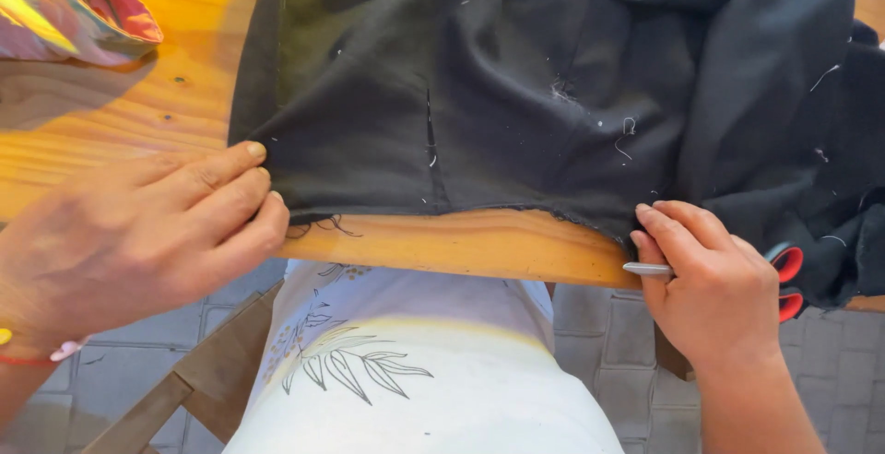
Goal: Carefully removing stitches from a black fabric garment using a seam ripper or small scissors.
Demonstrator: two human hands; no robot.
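Wooden table [479, 247] under black cloth [553, 85], both hands [138, 233] at its frayed edge.

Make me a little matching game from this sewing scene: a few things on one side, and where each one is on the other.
Things:
1. black fabric
2. scissors
3. left hand
4. colourful cloth

Places:
A. top left corner of the wooden table
B. spread over the table, raw frayed edge near the front
C. pinching the fabric's lower left corner
D. in the right hand, red handles beyond the palm

Pairs: 1-B, 2-D, 3-C, 4-A
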